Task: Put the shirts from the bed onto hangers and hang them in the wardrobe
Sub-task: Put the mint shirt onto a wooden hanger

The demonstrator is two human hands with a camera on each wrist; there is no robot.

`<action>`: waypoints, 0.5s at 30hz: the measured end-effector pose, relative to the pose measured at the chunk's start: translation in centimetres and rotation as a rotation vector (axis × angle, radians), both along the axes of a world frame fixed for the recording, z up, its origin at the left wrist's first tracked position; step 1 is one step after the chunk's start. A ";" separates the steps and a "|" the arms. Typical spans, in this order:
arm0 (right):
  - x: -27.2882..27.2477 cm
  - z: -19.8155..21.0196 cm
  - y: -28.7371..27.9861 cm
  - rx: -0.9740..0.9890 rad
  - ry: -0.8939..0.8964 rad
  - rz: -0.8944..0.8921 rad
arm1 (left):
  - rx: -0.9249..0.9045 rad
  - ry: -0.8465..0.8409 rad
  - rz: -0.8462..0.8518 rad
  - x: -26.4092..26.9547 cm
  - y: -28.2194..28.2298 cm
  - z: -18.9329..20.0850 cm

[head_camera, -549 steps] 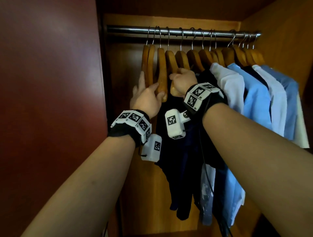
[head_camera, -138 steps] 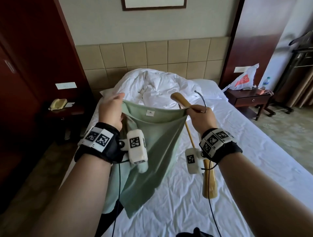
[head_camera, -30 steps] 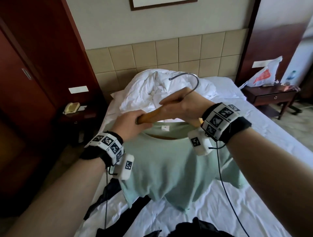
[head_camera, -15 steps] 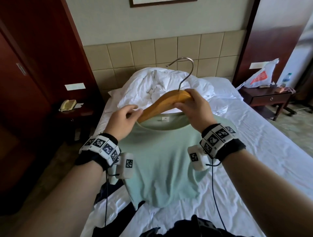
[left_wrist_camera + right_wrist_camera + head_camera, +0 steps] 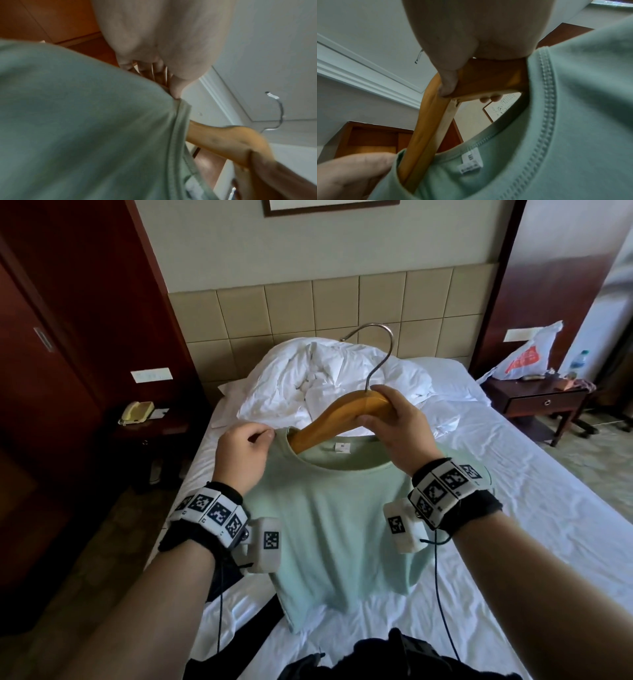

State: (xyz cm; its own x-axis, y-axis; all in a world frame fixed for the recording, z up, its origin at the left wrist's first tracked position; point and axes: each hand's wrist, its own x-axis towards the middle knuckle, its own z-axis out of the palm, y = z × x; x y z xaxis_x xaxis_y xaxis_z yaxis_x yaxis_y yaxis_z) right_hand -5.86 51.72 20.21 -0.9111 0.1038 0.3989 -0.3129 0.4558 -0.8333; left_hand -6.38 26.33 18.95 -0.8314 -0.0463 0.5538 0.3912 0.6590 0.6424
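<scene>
A pale green T-shirt point(image 5: 339, 529) hangs on a wooden hanger point(image 5: 342, 416) held up over the bed. My right hand point(image 5: 394, 422) grips the hanger's top just below its metal hook point(image 5: 380, 344). Both hanger arms go inside the collar. My left hand point(image 5: 246, 446) pinches the left edge of the collar point(image 5: 178, 121) beside the hanger arm. In the right wrist view the thumb presses on the hanger point(image 5: 436, 115) and the shirt's point(image 5: 539, 155) white label shows. Dark clothes point(image 5: 394, 659) lie on the bed at the near edge.
The white-sheeted bed point(image 5: 513, 508) has a bundled duvet point(image 5: 325, 378) at its head. A nightstand with a phone point(image 5: 137, 412) stands on the left, dark wooden doors point(image 5: 51, 371) beside it. Another nightstand point(image 5: 537, 402) with a plastic bag is on the right.
The hanger has swung upright and its left arm has slid into the collar. My left hand has shifted from the hanger arm to pinching the collar edge.
</scene>
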 end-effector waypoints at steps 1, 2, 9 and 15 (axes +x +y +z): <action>0.0 -0.2 0.0 0.000 -0.008 0.007 | 0.013 0.018 -0.012 0.2 0.6 0.2; 0.0 -0.4 0.0 0.005 -0.016 0.013 | 0.014 0.034 -0.036 0.4 1.3 0.4; 0.5 -0.9 0.6 0.001 -0.014 -0.008 | -0.097 -0.097 0.000 0.8 0.5 -1.2; 0.6 -1.2 0.8 -0.026 0.004 -0.008 | -0.268 -0.188 0.161 1.8 -0.7 -2.0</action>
